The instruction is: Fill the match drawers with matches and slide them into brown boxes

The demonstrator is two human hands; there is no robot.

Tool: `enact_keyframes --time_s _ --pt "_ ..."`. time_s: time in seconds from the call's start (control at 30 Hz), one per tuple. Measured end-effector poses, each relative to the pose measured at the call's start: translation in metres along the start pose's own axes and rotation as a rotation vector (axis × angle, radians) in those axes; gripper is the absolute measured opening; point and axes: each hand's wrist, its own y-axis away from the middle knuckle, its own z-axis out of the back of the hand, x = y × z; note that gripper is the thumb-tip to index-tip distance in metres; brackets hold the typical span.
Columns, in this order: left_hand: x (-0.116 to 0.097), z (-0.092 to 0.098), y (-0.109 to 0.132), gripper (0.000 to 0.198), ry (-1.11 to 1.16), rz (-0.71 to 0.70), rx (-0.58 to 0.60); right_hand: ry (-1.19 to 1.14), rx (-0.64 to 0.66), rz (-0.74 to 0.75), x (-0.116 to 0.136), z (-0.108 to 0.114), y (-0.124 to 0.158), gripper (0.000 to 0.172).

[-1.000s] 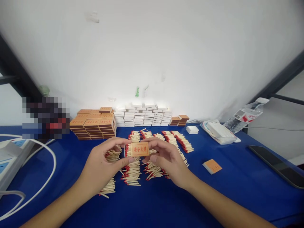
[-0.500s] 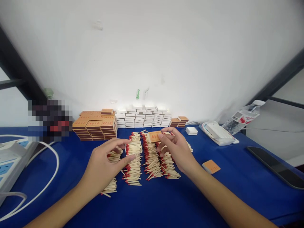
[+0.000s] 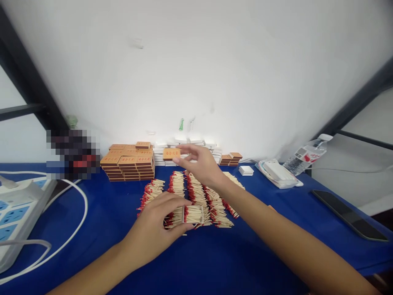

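Observation:
Between its thumb and fingers, my left hand (image 3: 162, 219) grips a white matchbox tray (image 3: 203, 215) filled with red-tipped matches, above the near part of the match rows. My right hand (image 3: 199, 164) pinches an orange matchbox (image 3: 171, 154) by its right end, in front of the stacked white trays (image 3: 159, 157). Several rows of loose matches (image 3: 176, 183) lie on the blue table (image 3: 215, 262) beneath and between my hands. To the left of the right hand stands a large stack of orange matchboxes (image 3: 127, 164).
A small orange stack (image 3: 230, 159) and white trays (image 3: 246, 170) sit right of centre. Farther right are a plastic bottle (image 3: 308, 155), a white packet (image 3: 278, 172) and a phone (image 3: 348, 215). A power strip (image 3: 18, 209) with white cables is at the left.
My right hand has moved left and away from me with the orange matchbox. My left hand has closed on the filled tray and brought it nearer and to the right.

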Motion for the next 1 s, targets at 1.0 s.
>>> enact_keyframes --time_s 1.0 --pt "0.004 -0.005 0.004 0.035 -0.024 -0.123 0.028 1.094 0.409 0.678 0.029 -0.123 -0.138 0.04"
